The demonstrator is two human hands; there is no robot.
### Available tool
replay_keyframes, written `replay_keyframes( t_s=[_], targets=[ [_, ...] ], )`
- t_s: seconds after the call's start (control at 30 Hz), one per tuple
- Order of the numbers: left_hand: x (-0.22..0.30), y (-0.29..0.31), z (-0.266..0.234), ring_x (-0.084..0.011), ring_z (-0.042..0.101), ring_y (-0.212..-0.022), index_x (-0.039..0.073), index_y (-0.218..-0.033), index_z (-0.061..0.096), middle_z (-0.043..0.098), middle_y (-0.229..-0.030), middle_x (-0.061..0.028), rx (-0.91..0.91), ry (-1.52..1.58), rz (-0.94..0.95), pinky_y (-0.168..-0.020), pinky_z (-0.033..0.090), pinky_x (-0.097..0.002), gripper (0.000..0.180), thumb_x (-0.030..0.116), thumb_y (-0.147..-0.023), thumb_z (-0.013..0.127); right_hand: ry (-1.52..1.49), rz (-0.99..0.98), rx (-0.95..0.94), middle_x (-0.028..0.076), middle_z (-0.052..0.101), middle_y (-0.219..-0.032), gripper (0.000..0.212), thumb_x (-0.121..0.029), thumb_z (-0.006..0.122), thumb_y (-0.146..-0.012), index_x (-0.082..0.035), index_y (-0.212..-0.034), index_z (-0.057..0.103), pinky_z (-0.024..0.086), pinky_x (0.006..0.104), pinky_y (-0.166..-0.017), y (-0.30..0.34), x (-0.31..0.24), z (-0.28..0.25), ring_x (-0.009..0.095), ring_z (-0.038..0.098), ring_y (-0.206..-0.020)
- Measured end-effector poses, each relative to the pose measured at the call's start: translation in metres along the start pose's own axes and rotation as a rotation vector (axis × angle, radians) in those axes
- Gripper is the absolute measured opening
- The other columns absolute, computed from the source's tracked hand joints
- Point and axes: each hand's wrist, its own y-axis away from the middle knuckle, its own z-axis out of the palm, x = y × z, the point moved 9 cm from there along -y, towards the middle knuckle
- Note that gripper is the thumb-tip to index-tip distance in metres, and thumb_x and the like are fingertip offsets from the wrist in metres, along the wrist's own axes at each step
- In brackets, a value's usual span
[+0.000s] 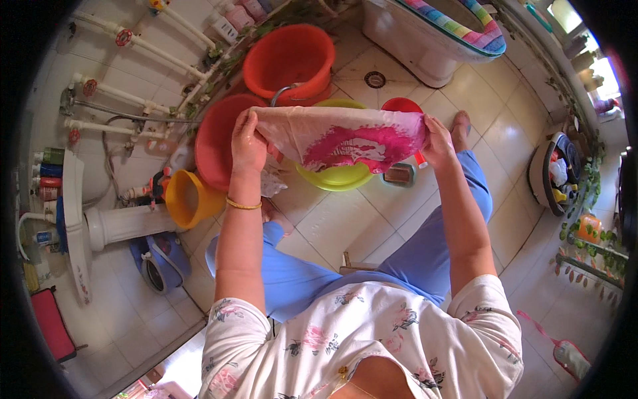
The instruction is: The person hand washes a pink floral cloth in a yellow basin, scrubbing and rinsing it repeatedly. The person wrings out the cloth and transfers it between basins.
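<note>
On a tiled bathroom floor, a seated person in blue trousers (pixel 425 259) is stretching a wet pink-printed cloth (pixel 342 138) between two raised hands. The left hand (pixel 248 143) is closing tightly on one end, a gold bangle (pixel 243 205) circling that wrist; the right hand (pixel 436 143) is gripping the other end, fingers curled around the bunched edge. The cloth is hanging in the air just above a yellow-green basin (pixel 339 176), with a red basin (pixel 216 139) and a yellow scoop (pixel 189 197) to the left. Farther off, an orange bucket (pixel 290 60) is standing by white wall pipes (pixel 143 46). The washing appears to be at the shaking-out or wringing stage; the next move would likely call for opposing twists over the basin.
</note>
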Motion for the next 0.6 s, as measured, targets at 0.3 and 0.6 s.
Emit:
replay_keyframes(
  t_s=[0.3, 0.6],
  targets=[
    [0.012, -0.001, -0.075, -0.0245, 0.055, -0.104, 0.009, -0.098, 0.06, 0.061, -0.106, -0.0081, 0.139, 0.185, 0.098, -0.095, 0.04, -0.04, 0.017, 0.019, -0.086, 0.056, 0.471, -0.344, 0.542, 0.002, 0.059, -0.075, 0.023, -0.026, 0.058, -0.09, -0.006, -0.101, 0.062, 0.043, 0.0272, -0.053, 0.001, -0.068, -0.062, 0.011, 0.054, -0.06],
    [0.03, -0.003, -0.083, -0.0143, 0.054, -0.084, 0.007, -0.091, 0.061, 0.059, -0.089, -0.0007, 0.252, -0.187, 0.104, -0.075, 0.041, -0.0285, 0.013, 0.013, -0.08, 0.065, 1.214, -0.167, -0.209, 0.006, 0.059, -0.101, 0.032, -0.019, 0.067, -0.079, -0.011, -0.11, 0.064, 0.045, 0.0314, -0.08, 0.033, -0.112, 0.059, 0.02, 0.056, -0.091]
  ],
)
